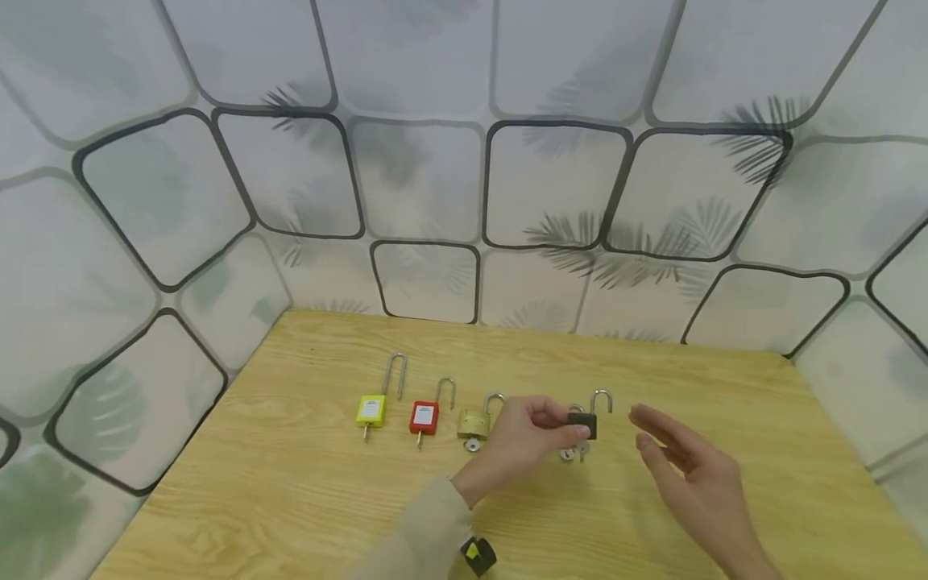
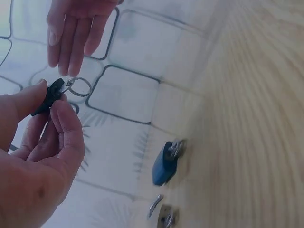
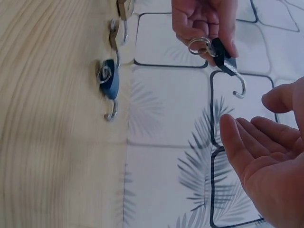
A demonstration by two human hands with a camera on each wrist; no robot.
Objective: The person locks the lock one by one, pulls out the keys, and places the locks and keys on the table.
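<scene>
My left hand (image 1: 524, 439) pinches a small black padlock (image 1: 584, 424) between thumb and fingers, above the table. Its shackle (image 1: 602, 399) is unlatched and points up. A key with a ring (image 2: 78, 87) hangs from the padlock's bottom end. To the right, my right hand (image 1: 696, 479) is held in the air with its fingers extended, apart from the padlock. In the right wrist view the open palm (image 3: 270, 161) faces the padlock's hooked shackle (image 3: 242, 88). A blue padlock (image 3: 110, 78) stands on the table, largely hidden behind my left hand in the head view.
Left of my hands, a yellow padlock (image 1: 371, 411), a red padlock (image 1: 424, 417) and a brass padlock (image 1: 473, 423) lie in a row with shackles open and keys in. The wooden table (image 1: 290, 483) meets a patterned curtain (image 1: 428, 177) behind. A black wristband piece (image 1: 478, 556) shows below my left sleeve.
</scene>
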